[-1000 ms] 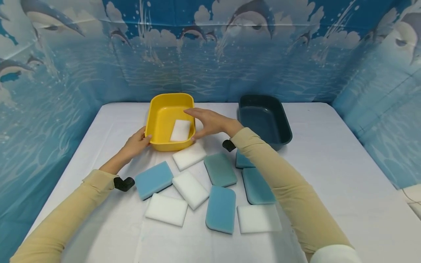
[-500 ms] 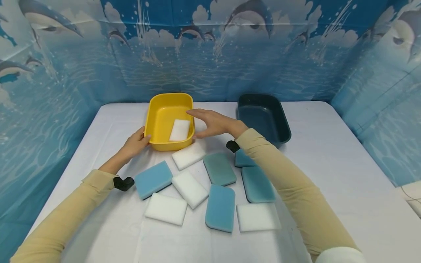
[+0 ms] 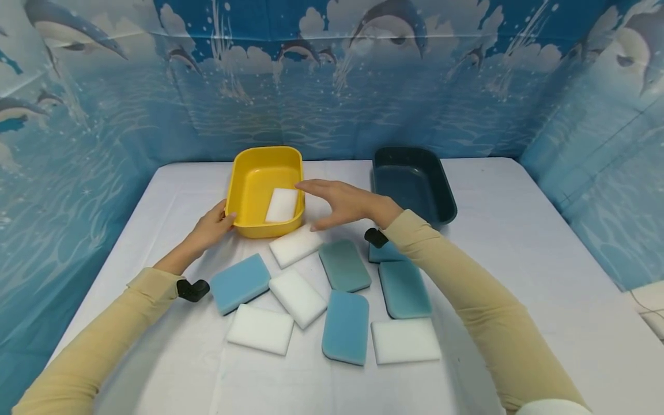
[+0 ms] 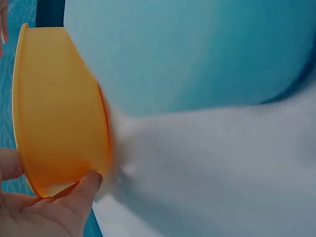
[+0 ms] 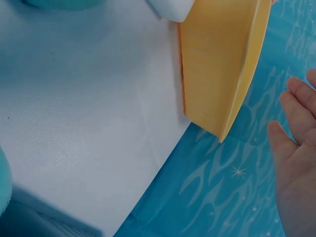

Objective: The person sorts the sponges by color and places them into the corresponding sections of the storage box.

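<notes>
we see the left hand (image 3: 211, 226) grasping the yellow bin (image 3: 259, 230) on the counter (image 3: 503, 248); the right hand (image 3: 353, 203), released, spreads its fingers by the rim, contact unclear to us. the right sleeve (image 3: 472, 297) partly hides a blue sponge (image 3: 386, 254).

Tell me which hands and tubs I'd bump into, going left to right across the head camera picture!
Left hand → yellow tub → right hand → dark tub.
</notes>
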Motion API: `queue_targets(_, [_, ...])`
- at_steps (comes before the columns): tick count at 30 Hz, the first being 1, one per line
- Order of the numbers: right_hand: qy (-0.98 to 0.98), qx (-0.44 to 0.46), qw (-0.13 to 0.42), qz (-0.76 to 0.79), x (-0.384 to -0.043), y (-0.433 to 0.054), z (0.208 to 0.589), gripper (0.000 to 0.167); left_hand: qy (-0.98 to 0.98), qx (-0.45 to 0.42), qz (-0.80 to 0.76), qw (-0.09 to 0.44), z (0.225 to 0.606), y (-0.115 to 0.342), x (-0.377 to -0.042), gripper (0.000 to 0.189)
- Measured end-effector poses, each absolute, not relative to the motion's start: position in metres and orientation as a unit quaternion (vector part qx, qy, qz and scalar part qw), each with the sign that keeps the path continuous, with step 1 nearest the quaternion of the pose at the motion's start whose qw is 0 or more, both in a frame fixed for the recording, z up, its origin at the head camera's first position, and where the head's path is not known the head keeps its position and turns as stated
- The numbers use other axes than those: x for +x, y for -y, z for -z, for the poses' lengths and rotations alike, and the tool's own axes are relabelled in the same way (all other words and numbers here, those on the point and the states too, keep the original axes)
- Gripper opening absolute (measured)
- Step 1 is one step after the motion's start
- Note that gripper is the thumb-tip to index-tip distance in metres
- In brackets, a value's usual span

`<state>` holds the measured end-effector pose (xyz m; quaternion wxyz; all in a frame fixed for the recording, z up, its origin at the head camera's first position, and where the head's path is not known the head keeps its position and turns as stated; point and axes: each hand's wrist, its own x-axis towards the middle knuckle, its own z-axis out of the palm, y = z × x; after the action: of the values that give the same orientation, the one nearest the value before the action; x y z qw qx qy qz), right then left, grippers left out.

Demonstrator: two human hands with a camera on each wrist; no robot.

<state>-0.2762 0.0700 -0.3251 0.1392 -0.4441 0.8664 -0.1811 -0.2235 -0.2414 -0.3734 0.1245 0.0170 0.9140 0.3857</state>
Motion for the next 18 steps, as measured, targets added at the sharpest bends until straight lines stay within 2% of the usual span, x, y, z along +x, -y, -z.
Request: queue_targets(18, [-0.859, -0.465, 0.129, 0.173, -0.241, -0.100, 0.319, 0.090, -0.915, 0.022, -0.382, 0.131, 0.373, 0.241, -0.224, 0.055])
